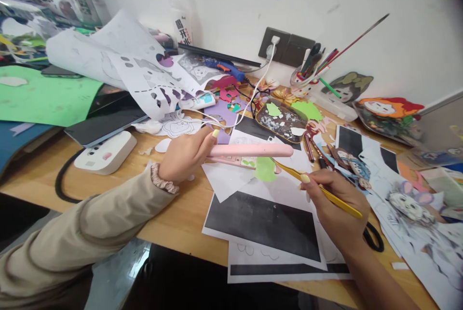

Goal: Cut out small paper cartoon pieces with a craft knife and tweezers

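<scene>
My left hand is closed around the end of a pink hair straightener, which lies level across the middle of the view. A light green paper cutout sticks out below the straightener's upper arm, near its tip. Thin yellow tweezers are gripped in my right hand, pinched between thumb and fingers. Their tips reach the right edge of the green cutout; whether they clasp it I cannot tell. White sheets with black printed blocks lie beneath.
Behind stands a dark tray with paper scraps. A white cable runs from the wall socket. At left are a phone on a white box and green paper. Paper cutouts crowd the right side.
</scene>
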### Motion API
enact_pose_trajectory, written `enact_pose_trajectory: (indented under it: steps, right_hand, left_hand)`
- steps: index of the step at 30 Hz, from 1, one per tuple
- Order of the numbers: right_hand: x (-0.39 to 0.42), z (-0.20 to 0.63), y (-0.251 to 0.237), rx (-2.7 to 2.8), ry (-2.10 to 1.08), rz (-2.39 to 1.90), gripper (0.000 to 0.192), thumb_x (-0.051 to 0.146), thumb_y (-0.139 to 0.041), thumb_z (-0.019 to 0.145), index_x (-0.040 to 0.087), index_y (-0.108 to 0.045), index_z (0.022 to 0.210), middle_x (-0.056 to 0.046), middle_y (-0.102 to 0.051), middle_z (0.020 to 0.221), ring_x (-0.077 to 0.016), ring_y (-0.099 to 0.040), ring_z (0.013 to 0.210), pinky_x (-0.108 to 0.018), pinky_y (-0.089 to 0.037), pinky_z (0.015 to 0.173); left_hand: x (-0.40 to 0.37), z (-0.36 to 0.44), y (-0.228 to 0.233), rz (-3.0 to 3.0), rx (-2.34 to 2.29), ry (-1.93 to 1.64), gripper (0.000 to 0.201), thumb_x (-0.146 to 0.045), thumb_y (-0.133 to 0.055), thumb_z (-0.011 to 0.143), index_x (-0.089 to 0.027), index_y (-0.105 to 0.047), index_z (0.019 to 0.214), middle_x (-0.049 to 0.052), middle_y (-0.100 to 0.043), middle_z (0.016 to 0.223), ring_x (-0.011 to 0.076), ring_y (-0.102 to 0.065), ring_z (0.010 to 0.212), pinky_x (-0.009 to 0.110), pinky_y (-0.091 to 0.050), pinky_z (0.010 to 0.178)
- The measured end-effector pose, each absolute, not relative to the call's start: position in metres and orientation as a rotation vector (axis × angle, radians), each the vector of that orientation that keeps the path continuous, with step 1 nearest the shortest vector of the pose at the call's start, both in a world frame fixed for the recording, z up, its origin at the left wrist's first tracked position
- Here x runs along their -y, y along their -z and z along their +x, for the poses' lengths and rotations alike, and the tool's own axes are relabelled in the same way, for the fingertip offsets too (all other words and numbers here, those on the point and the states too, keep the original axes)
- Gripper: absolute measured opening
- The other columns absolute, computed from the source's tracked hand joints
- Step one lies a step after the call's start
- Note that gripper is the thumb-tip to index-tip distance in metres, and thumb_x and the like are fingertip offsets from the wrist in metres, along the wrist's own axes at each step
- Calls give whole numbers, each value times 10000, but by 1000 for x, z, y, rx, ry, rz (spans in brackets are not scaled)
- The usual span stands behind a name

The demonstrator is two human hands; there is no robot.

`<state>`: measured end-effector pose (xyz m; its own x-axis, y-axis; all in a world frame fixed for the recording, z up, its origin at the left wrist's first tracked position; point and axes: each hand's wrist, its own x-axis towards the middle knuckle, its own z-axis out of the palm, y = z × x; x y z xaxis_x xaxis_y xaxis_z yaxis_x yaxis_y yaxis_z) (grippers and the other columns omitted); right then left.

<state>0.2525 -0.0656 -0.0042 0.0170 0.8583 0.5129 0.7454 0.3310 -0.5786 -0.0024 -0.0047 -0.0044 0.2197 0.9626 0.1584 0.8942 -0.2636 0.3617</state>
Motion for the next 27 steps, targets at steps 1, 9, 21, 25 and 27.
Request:
enact_pose_trajectory:
  steps: [1, 9, 21, 25, 27]
  right_hand:
    - [66, 253, 4, 1753, -165, -1439, 64, 233, -543, 706, 189, -543, 659, 18, -542, 579, -88, -483, 506, -223, -374, 492]
    - [66, 253, 7, 1794, -165, -1392, 27, 189, -548, 700, 195, -546, 673, 26, -551, 604, -84, -493, 535, -218, -378, 518]
    - [66, 253, 8, 1885, -203, -1290, 55, 143, -542, 695, 197, -537, 687, 21, -550, 609, -91, -513, 554, -208, -400, 520]
    - [66, 253, 9, 1891, -203, -1282, 72, 130, -548, 689, 201, -540, 694, 24, -553, 620, -93, -523, 593, -203, -404, 546]
    - [65, 253, 10, 1895, -204, -1282, 68, 136, -547, 690, 203, -540, 696, 22, -556, 623, -95, -523, 588, -205, -406, 542]
  left_hand:
    - [4, -2, 4, 2295, -1777, -524, 394, -387, -119, 839, -200, -462, 787, -14, -495, 550, 111, -442, 478, 205, -280, 493]
    - [4, -1, 6, 2313, -1811, -525, 370, -395, -120, 839, -205, -432, 780, -19, -460, 541, 122, -422, 475, 214, -251, 474]
    - [5, -2, 8, 2290, -1839, -575, 362, -409, -135, 836, -205, -426, 766, -26, -445, 523, 122, -419, 467, 210, -234, 467]
    - [5, -2, 9, 2266, -1855, -599, 363, -418, -141, 835, -206, -427, 763, -30, -445, 514, 120, -417, 458, 207, -233, 461]
    - [5, -2, 9, 2256, -1855, -604, 364, -422, -139, 834, -208, -425, 765, -33, -443, 510, 120, -414, 454, 207, -231, 458]
